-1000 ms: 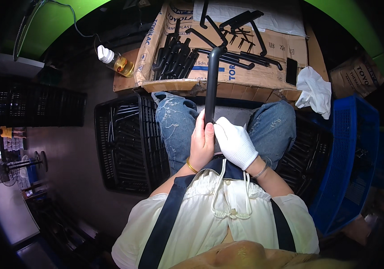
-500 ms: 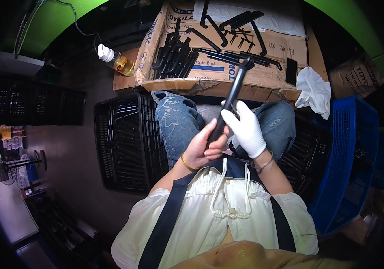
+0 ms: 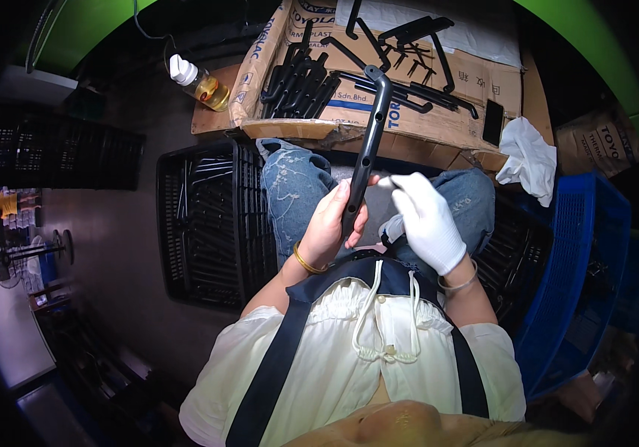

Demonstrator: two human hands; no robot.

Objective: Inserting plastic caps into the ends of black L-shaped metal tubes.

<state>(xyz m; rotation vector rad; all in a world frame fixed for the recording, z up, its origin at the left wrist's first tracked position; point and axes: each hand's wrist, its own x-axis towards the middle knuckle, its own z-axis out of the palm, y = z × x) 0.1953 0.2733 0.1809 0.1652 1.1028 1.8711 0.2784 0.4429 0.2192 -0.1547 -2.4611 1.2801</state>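
Note:
My left hand (image 3: 328, 223), bare with a gold bangle, is closed round the lower end of a black bent handle (image 3: 365, 153). The handle stands tilted over my lap; its side with several round holes faces up, and its bent tip reaches over the cardboard's near edge. Just right of the handle is my right hand (image 3: 429, 223) in a white glove, its fingers curled together and pointing at the handle. Whatever these fingers hold, if anything, is hidden. More black handles (image 3: 301, 86) lie in a pile on the cardboard (image 3: 334, 112), with loose ones to the right.
A black crate (image 3: 245, 223) full of black parts stands at my left, and another lot of parts lies at my right beside a blue crate (image 3: 569, 253). On the table are a bottle (image 3: 204, 86), a phone (image 3: 492, 121) and a white cloth (image 3: 526, 156).
The handle has turned so its holed side shows, and it stands more upright. My right hand has come off it and moved a little right.

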